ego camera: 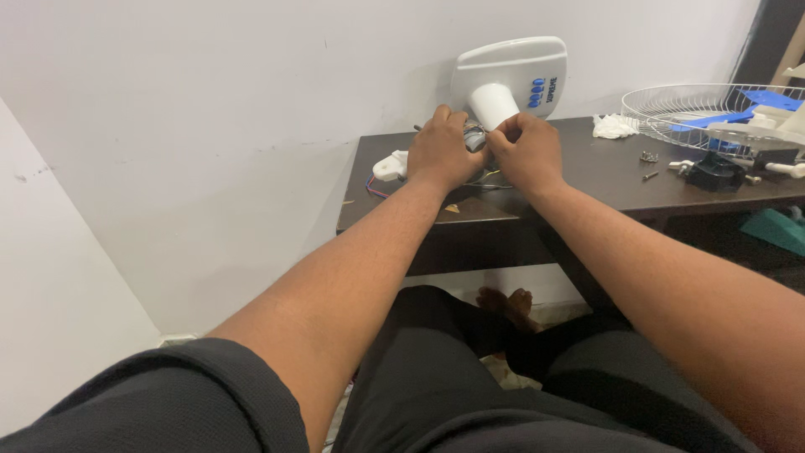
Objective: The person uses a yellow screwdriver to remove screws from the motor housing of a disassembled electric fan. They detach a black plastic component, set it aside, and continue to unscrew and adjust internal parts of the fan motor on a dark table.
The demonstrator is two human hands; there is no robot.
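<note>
Upper right of the frame, a white wire fan guard [688, 113] lies on the dark wooden table [587, 180] with blue fan blades [767, 102] resting inside it. Just below it sit a black part [714, 172] and a few loose screws [649, 156], and a crumpled white cloth [614, 126] lies to its left. Top centre, the white fan base [513, 80] is tipped on its side against the wall, its round foot up and its neck pointing down toward the hands. Both hands meet right at that neck: the left hand [440, 149] is curled around a small grey metal piece [475, 136], and the right hand [527, 151] pinches in from the other side, fingers closed on it too. The piece sits between the two thumbs, mostly hidden. Left of the left hand lies a small white plastic part [391, 165], with coloured wires [375, 188] trailing beneath.
</note>
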